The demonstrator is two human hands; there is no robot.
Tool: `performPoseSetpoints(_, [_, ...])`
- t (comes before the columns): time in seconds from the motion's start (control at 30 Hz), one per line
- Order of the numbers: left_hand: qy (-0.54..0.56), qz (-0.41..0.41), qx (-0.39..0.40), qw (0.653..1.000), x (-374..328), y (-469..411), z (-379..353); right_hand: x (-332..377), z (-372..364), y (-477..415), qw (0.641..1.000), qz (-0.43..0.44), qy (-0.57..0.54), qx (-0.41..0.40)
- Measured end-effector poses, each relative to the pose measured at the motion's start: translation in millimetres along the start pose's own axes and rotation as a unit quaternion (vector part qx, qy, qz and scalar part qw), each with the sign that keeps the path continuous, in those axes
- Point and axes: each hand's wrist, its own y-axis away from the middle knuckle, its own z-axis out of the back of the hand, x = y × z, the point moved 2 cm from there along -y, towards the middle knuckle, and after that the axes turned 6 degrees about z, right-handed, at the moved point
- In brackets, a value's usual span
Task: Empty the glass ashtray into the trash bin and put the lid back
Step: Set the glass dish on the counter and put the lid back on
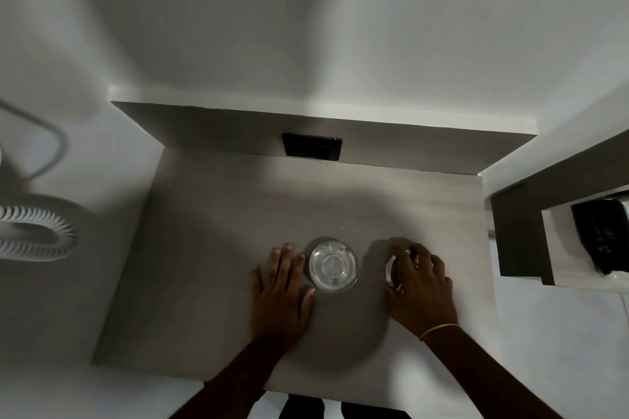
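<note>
A round clear glass ashtray (333, 266) stands on the grey wooden table (218, 248), near its front middle. My left hand (281, 292) lies flat on the table just left of the ashtray, fingers apart, thumb tip close to its rim. My right hand (420, 286) is curled over a second round glass piece (391, 270) to the right of the ashtray; this looks like the glass lid, mostly hidden under my fingers. No trash bin is clearly in view.
A black switch plate (311, 145) sits on the table's raised back panel. A white ribbed round appliance (34, 235) with a cable stands on the floor at left. At right, a dark-framed shelf (520, 235) holds a black object (600, 235). White walls behind.
</note>
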Motion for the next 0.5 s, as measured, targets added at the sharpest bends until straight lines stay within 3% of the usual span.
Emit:
performPoseSetpoints(0.27, [0.001,0.001,-0.006,1.0,1,3,1,14,3,-6,0.999,0.015,0.025,0.018])
performPoseSetpoints(0.5, [0.002,0.003,-0.003,1.0,2,4,0,61,10,-12,0.996,0.074,-0.029,-0.03])
